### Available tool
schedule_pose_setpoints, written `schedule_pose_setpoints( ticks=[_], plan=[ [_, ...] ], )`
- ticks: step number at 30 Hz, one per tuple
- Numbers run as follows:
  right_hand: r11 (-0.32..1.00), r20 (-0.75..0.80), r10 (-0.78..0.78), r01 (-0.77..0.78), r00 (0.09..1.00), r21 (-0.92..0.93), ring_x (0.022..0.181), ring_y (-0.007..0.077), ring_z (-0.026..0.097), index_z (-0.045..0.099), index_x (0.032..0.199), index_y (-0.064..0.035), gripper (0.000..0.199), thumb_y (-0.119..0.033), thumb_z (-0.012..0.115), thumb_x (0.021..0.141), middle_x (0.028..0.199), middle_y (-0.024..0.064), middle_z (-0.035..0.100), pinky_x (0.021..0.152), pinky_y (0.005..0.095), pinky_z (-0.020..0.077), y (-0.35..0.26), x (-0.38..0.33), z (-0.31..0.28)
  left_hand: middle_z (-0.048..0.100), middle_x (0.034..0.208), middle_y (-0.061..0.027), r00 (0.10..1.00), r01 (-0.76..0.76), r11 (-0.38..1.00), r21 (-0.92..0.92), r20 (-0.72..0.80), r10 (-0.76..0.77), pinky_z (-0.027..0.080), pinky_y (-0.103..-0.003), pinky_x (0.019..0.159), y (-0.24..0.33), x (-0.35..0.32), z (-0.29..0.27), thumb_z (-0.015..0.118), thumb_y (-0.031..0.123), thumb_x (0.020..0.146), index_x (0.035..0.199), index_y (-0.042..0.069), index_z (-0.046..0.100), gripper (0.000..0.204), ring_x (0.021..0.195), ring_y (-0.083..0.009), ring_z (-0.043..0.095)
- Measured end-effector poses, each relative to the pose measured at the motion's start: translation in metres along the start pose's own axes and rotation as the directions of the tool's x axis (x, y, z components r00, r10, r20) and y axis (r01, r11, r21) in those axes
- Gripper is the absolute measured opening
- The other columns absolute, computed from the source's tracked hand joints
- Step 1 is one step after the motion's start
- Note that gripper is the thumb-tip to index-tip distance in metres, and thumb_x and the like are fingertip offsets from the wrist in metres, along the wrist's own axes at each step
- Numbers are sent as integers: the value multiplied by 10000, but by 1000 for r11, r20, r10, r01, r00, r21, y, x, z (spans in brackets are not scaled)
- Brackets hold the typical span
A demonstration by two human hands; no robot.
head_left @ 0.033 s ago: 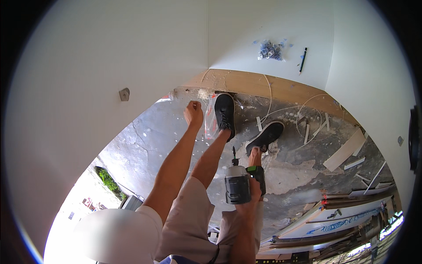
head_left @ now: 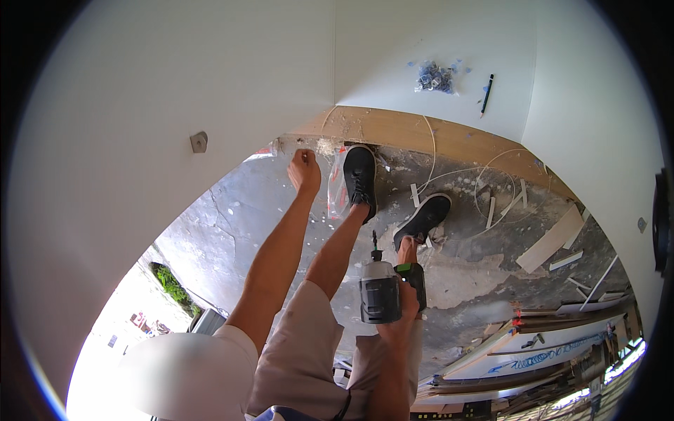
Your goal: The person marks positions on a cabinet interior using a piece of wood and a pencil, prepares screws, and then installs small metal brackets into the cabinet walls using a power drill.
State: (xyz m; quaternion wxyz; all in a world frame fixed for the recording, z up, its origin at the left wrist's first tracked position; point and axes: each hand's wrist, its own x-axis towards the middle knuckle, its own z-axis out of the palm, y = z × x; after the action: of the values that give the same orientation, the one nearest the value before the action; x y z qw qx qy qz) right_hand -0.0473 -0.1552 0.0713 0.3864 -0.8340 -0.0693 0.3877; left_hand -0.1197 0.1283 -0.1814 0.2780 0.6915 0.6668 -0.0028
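- left hand (head_left: 305, 170) reaches to the lower edge of the white panel (head_left: 210, 84), fingers pinched on something too small to tell, just right of the metal bracket (head_left: 199, 142).
- fastening step, by the look.
- right hand (head_left: 404, 298) wrapped tight round the cordless drill (head_left: 379, 291), well below that edge; bringing it up looks next.

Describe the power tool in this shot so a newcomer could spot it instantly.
Start at the bare concrete floor below the white wall panels. Near the picture's middle, the right hand holds a cordless drill, bit pointing toward the black shoes. It is the only grey-and-black tool with a green collar.
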Motion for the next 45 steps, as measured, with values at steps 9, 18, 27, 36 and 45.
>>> schedule_pose_setpoints(
  ticks=[9, 18, 27, 36, 45],
  plan=[
    [713, 143, 346, -359, 927, 602, 800, 209, 648, 624, 1143, -13, 354, -287, 586, 922, 922, 76, 662, 752, 335, 527, 96, -20, 7, 661, 1145, -219, 974, -135, 962, 236, -145, 172, 474, -480, 906, 43, 124, -38, 581, 309, 926, 1186, 30, 636, 385, 1053, -405, 616],
    [479, 120, 370, -300, 921, 825, 851, 142, 641, 591, 1201, 9, 451, -102, 764, 799, 990, 56, 670, 749, 273, 520, 70, -5, 10, 629, 1225, -217, 831, -488, 810, 326, -110, 545, 445, -463, 969, 36, 166, 0, 525, 406, 941, 1245, 42, 617, 482, 1168, -384, 565],
    [701, -11, 263, -183, 965, 689, 919, 118, 620, 560, 1241, 6, 524, -99, 789, 782, 1092, 64, 645, 775, 254, 523, 60, -10, 29, 642, 1181, -224, 847, -462, 809, 362, -90, 524, 450, -470, 935, 34, 181, -2, 525, 402, 943, 1209, 25, 629, 473, 1120, -393, 578],
    [881, -98, 210, -144, 973, 450, 848, 115, 640, 643, 1094, -16, 327, -19, 728, 778, 966, 47, 685, 763, 286, 529, 51, 8, 24, 654, 1136, -231, 867, -426, 825, 372, -93, 489, 454, -477, 901, 29, 190, -4, 525, 399, 945, 1173, 7, 641, 467, 1072, -401, 592],
    [884, -124, 219, -143, 968, 445, 834, 113, 630, 646, 1082, -8, 321, -14, 705, 767, 948, 53, 694, 770, 278, 509, 47, 9, 16, 667, 1091, -238, 881, -388, 839, 382, -115, 460, 459, -483, 867, 24, 196, -7, 526, 395, 946, 1137, -10, 653, 465, 1025, -410, 606]
  ],
)
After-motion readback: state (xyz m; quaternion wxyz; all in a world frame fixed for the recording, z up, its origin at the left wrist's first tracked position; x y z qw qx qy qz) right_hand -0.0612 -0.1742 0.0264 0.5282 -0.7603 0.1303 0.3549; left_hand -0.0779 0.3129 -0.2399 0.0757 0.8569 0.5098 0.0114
